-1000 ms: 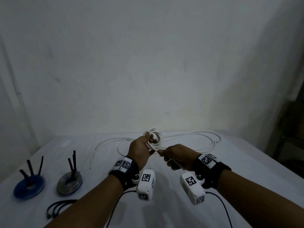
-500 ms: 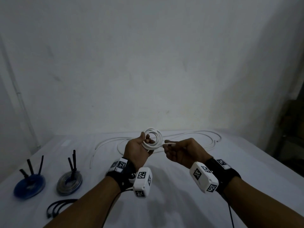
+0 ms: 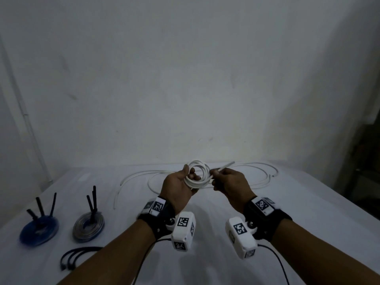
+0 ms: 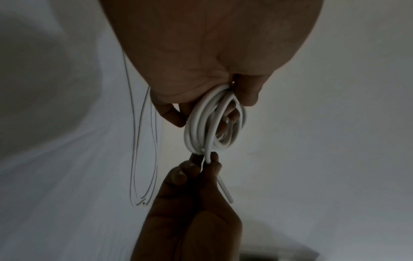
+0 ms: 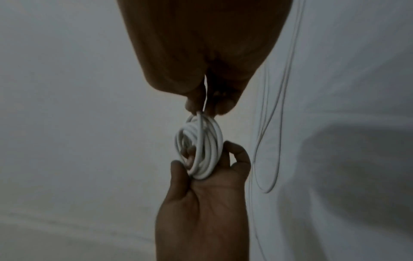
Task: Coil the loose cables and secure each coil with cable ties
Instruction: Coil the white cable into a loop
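My left hand (image 3: 181, 182) grips a small coil of white cable (image 3: 198, 174) above the table, thumb and fingers curled round its left side. In the left wrist view the white coil (image 4: 212, 127) hangs from the fingers. My right hand (image 3: 226, 179) pinches the cable's free end (image 3: 225, 166), which sticks up to the right past the fingers. In the right wrist view the coil (image 5: 200, 146) sits just beyond my pinching fingertips (image 5: 194, 104). Loose white cable (image 3: 261, 177) lies in long loops on the table behind both hands.
A blue coil (image 3: 39, 230) and a grey coil (image 3: 88, 226), each with black ties standing up, lie at the left of the white table (image 3: 308, 233). Spare black cable ties (image 3: 78, 254) lie near the front left. A white wall stands behind.
My right hand has risen from below the coil to its right side, and the free end now points up and to the right. The left hand has lifted slightly with the coil.
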